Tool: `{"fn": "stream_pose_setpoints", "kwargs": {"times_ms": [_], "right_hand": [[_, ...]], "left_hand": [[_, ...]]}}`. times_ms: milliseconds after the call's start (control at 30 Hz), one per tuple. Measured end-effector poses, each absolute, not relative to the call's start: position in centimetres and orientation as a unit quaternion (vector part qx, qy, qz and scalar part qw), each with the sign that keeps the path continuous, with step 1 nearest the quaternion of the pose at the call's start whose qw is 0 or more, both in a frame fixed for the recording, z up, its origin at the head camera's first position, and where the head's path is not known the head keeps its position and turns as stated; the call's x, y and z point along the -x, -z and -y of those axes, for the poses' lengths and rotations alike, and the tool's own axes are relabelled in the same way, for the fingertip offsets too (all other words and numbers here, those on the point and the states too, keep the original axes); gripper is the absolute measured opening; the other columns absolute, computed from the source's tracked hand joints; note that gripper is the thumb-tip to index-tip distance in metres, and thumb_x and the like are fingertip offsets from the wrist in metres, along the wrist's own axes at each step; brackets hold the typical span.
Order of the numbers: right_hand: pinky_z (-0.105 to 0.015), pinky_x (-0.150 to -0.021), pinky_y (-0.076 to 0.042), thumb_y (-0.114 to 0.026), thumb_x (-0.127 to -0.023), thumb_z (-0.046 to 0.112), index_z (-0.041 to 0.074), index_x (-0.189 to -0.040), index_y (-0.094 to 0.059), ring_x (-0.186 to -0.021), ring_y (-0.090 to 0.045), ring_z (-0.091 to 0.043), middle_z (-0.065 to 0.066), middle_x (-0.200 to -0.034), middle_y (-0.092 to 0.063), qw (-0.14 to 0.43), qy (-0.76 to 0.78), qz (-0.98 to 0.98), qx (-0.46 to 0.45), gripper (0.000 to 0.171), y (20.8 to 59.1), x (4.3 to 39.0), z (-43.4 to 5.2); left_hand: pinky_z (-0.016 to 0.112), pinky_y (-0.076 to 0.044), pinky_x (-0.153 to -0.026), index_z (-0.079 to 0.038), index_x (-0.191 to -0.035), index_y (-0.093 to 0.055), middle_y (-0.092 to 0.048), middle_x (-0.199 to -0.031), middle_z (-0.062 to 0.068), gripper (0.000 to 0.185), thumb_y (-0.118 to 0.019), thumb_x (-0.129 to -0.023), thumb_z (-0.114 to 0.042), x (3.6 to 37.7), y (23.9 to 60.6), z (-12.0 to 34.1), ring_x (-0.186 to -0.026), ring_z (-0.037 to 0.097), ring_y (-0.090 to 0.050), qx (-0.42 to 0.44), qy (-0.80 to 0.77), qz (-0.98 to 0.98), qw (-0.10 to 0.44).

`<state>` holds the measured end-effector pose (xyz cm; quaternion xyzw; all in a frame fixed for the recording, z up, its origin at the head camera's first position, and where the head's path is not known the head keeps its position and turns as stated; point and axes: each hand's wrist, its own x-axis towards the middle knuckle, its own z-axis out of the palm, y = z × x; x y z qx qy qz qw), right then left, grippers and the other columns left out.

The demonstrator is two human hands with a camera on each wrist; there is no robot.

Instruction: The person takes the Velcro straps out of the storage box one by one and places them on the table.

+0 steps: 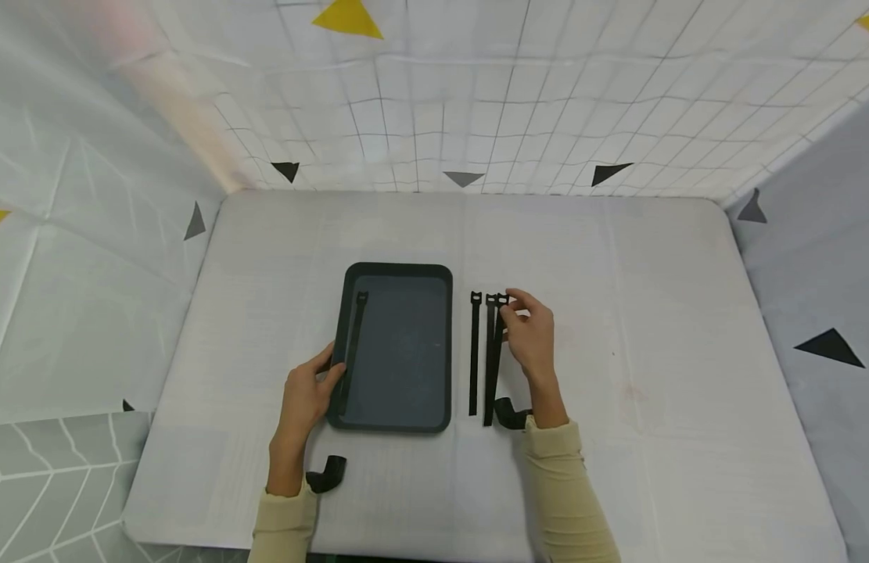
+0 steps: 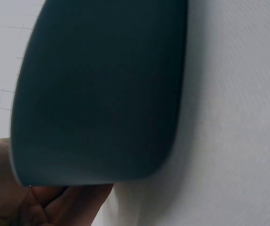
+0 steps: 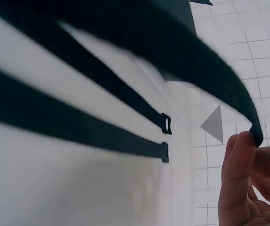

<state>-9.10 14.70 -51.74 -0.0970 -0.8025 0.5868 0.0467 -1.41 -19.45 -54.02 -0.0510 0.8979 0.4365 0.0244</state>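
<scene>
so far one hook-and-loop strap (image 1: pixel 353 352) lies in the black tray (image 1: pixel 397 274). my left hand (image 1: pixel 306 397) grips the tray's near left edge. my right hand (image 1: pixel 531 332) pinches the tip of a third strap (image 1: pixel 500 336); two more straps (image 1: pixel 475 352) wait on the table (image 1: pixel 652 313) beside the tray.

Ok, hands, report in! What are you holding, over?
Left hand grips the tray edge. Right hand pinches one strap by its end, lifted. Two straps flat beside it. Nothing in the way.
</scene>
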Motion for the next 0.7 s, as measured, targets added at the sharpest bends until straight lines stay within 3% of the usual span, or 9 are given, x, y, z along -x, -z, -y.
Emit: {"fn": "stream_pose_setpoints", "kwargs": {"times_ms": [333, 500, 700], "right_hand": [[-0.023, -0.049, -0.051, -0.055, -0.096, -0.002, -0.005, -0.129, -0.062, -0.063, -0.06, -0.027, -0.017, -0.096, -0.059, 0.044, -0.571, 0.814, 0.097, 0.034, 52.3, 9.3, -15.4], [-0.022, -0.049, -0.05, -0.054, -0.096, -0.002, -0.005, -0.129, -0.061, -0.062, -0.058, -0.021, -0.017, -0.097, -0.059, 0.035, -0.562, 0.821, 0.097, 0.034, 52.6, 9.4, -15.8], [-0.024, -0.05, -0.051, -0.056, -0.097, 0.0, -0.003, -0.131, -0.061, -0.065, -0.061, -0.026, -0.017, -0.099, -0.059, 0.025, -0.552, 0.827, 0.098, 0.034, 53.1, 9.7, -16.2]], "left_hand": [[0.056, -0.043, -0.099, -0.003, -0.14, -0.054, -0.066, -0.119, 0.024, 0.049, -0.068, -0.095, -0.015, 1.4, 54.0, 19.5, -0.116, 0.041, -0.059, 0.057, -0.437, -0.897, 0.031], [0.056, -0.042, -0.1, -0.004, -0.141, -0.054, -0.066, -0.118, 0.024, 0.05, -0.068, -0.095, -0.016, 1.5, 54.1, 19.5, -0.119, 0.041, -0.057, 0.062, -0.437, -0.897, 0.038], [0.055, -0.043, -0.099, -0.005, -0.141, -0.054, -0.066, -0.12, 0.023, 0.05, -0.068, -0.095, -0.017, 1.5, 54.2, 19.4, -0.118, 0.04, -0.058, 0.067, -0.435, -0.897, 0.042]]}}
